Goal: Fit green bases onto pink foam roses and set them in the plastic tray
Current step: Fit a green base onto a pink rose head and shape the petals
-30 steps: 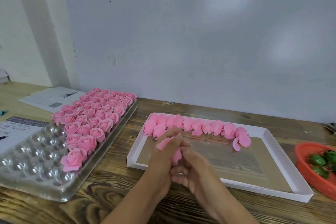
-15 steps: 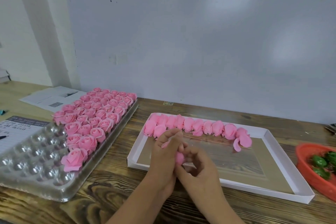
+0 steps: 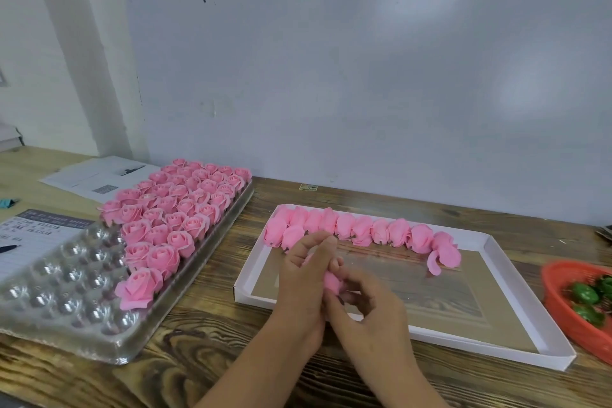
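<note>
My left hand (image 3: 303,278) and right hand (image 3: 367,300) both pinch one pink rose (image 3: 332,281). It looks soft and light, so I'd hold its bottom gently.

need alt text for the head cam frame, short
Two hands, left hand and right hand, hold a pink foam rose above a white cardboard tray lined with unfinished roses. A partly filled clear plastic tray sits left; a red basket of green bases right.

Wooden table (image 3: 205,371); printed papers (image 3: 96,177) far left; pen (image 3: 10,248) on lined form (image 3: 36,235); grey wallboard (image 3: 364,93) behind.
</note>
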